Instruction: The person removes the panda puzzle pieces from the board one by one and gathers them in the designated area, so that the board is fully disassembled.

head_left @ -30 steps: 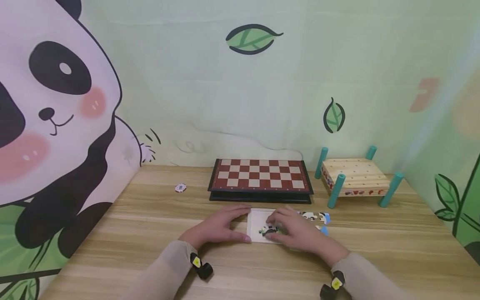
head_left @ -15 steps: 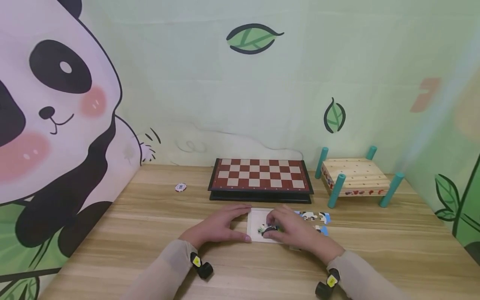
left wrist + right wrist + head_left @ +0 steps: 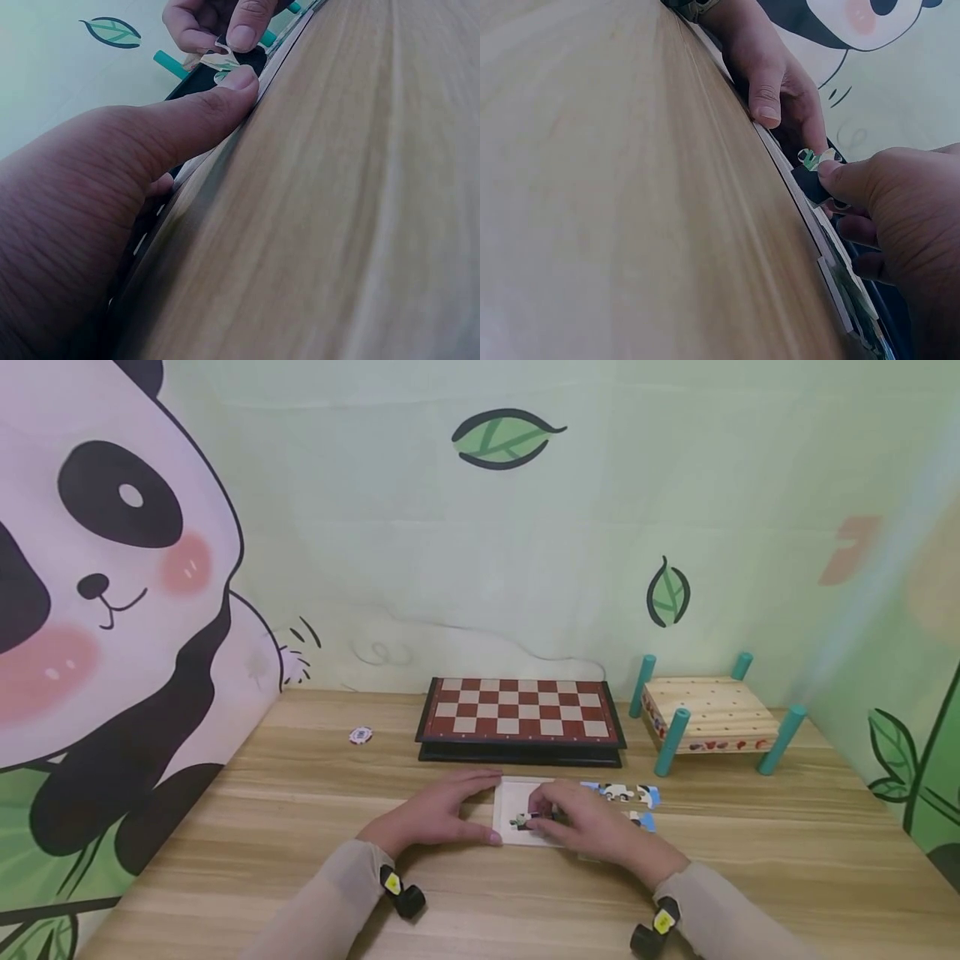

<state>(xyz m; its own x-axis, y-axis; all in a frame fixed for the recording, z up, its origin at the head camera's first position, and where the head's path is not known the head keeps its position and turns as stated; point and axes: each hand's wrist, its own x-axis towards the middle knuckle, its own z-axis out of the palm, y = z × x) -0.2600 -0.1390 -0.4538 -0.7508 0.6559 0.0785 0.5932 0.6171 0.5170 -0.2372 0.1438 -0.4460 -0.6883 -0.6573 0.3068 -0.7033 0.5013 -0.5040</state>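
Observation:
A small white tray lies flat on the wooden table. My left hand rests against its left side, thumb and forefinger stretched out to the two left corners. Over the tray, my right hand pinches a jigsaw puzzle piece between thumb and fingers. The piece is black, white and green, and it looks tilted in the right wrist view. Several more puzzle pieces with blue, white and black print lie to the right, partly hidden behind the right hand.
A red and white chessboard on a black case stands just behind the tray. At the back right is a wooden pegboard with teal legs. A poker chip lies at the back left, and a printed cloth wall rises behind the table.
My right hand has shifted slightly left and curled more, and the puzzle piece in its fingers has moved left over the tray. The left hand has stayed put.

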